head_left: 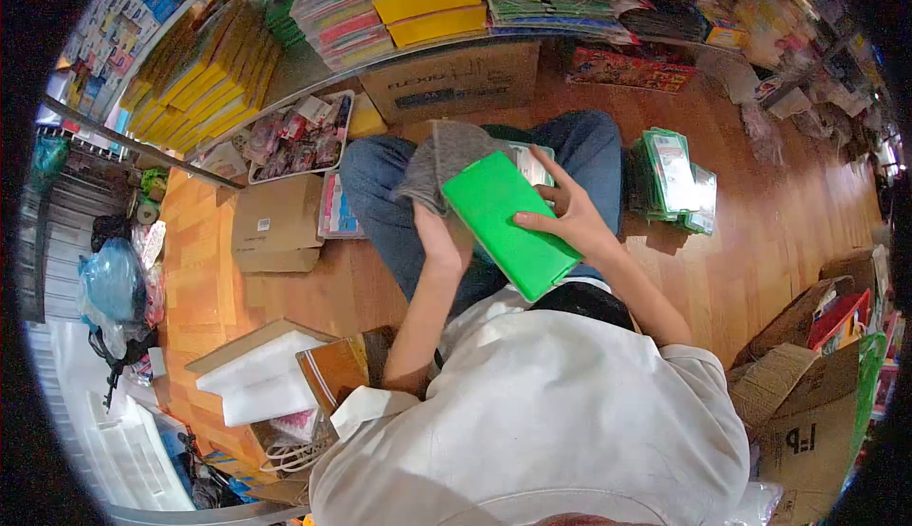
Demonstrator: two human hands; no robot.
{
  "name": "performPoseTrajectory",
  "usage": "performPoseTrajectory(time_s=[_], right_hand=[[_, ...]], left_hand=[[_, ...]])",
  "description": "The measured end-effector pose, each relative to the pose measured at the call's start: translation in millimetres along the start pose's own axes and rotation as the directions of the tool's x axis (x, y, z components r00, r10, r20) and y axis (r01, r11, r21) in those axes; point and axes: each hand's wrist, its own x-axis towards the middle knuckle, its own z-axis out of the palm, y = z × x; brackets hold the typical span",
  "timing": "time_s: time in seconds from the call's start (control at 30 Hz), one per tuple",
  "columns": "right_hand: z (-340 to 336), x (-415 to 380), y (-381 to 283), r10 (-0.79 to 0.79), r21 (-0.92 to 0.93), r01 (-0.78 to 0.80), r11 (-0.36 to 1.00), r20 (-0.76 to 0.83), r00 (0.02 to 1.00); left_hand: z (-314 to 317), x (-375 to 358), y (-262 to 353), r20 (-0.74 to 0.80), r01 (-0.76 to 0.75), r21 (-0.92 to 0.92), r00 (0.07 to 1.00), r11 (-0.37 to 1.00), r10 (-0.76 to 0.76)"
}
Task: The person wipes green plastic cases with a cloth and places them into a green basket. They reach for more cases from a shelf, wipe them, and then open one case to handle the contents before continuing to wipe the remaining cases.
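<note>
A flat green case (511,227) is tilted over my lap, gripped along its right side by my right hand (570,214), thumb on its face. A grey cloth (445,160) bunches over my left hand (440,238), which holds it against the case's upper left edge; the cloth and case hide most of those fingers. Behind the case, a clear-covered item (532,163) partly shows between my legs. On the floor to the right lies a stack of green-edged packs (670,172).
A tray of small packets (302,136) and a flattened cardboard box (277,225) lie on the left. Ahead, a shelf holds yellow boxes (432,10) above a carton (451,82). Open cartons (803,421) stand at lower right, and another box (256,369) at lower left.
</note>
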Motion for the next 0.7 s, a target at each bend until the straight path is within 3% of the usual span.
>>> performPoseTrajectory(time_s=[0.07, 0.1, 0.13, 0.17, 0.2, 0.23, 0.3, 0.37, 0.43, 0.5, 0.53, 0.57, 0.63, 0.67, 0.7], right_hand=[[-8.6, 0.6, 6.7, 0.093, 0.008, -0.093, 0.996, -0.002, 0.996], [-10.9, 1.0, 7.0, 0.179, 0.014, -0.179, 0.984, -0.001, 0.984], [-12.2, 0.5, 6.4, 0.18, 0.015, -0.18, 0.984, -0.002, 0.984], [-13.0, 0.1, 4.4, 0.235, 0.159, -0.237, 0.959, 0.026, 0.972], [-13.5, 0.2, 3.0, 0.285, 0.296, -0.29, 0.91, 0.061, 0.957], [-11.5, 0.3, 2.9, 0.284, 0.294, -0.29, 0.911, 0.062, 0.957], [-5.2, 0.2, 4.0, 0.215, 0.595, -0.168, 0.786, -0.007, 0.977], [-8.4, 1.4, 4.6, 0.236, 0.651, -0.196, 0.734, 0.027, 0.971], [-16.9, 3.3, 6.8, 0.259, 0.697, -0.228, 0.68, 0.063, 0.964], [-29.0, 5.1, 12.8, 0.091, 0.832, -0.292, 0.471, 0.283, 0.955], [-32.9, 6.1, 13.0, 0.021, 0.812, -0.295, 0.505, 0.33, 0.944], [-35.0, 4.8, 13.4, 0.022, 0.811, -0.295, 0.505, 0.329, 0.944], [-21.8, -3.1, -8.4, 0.155, 0.73, -0.176, 0.661, 0.097, 0.983], [-9.3, -4.8, -18.1, 0.188, 0.688, -0.136, 0.713, 0.0, 0.982], [-8.7, -5.4, -15.7, 0.186, 0.69, -0.134, 0.711, -0.002, 0.982]], left_hand=[[-14.6, 10.6, 1.3, 0.111, -0.209, -0.044, 0.971, 0.977, 0.213], [-21.2, 10.5, 2.1, 0.109, -0.207, -0.043, 0.971, 0.977, 0.211], [-27.7, 9.6, 2.7, 0.216, -0.338, 0.374, 0.938, 0.864, 0.273], [-32.9, 9.9, 2.2, 0.338, -0.438, 0.697, 0.899, 0.567, 0.279], [-0.2, 1.6, 13.8, 0.666, -0.694, 0.713, 0.715, 0.101, 0.214], [11.2, -8.2, 11.5, 0.721, -0.701, 0.693, 0.671, -0.166, 0.176], [15.4, -19.5, 2.5, 0.766, -0.707, 0.615, 0.641, -0.351, 0.051], [27.6, -40.8, -5.2, 0.748, -0.698, 0.534, 0.653, -0.477, -0.119], [36.8, -61.4, -20.5, 0.765, -0.793, 0.489, 0.59, -0.363, -0.258], [40.0, -69.1, -33.9, 0.782, -0.801, 0.457, 0.569, -0.386, -0.254], [41.5, -70.4, -36.2, 0.8, -0.808, 0.42, 0.544, -0.413, -0.252], [43.2, -63.3, -33.5, 0.8, -0.809, 0.42, 0.544, -0.412, -0.252], [49.8, -33.5, -18.8, 0.758, -0.64, 0.523, 0.651, -0.563, -0.036], [50.1, -17.8, -10.3, 0.759, -0.642, 0.521, 0.65, -0.563, -0.039], [49.8, -1.9, -0.9, 0.733, -0.599, 0.592, 0.678, -0.54, 0.053]])
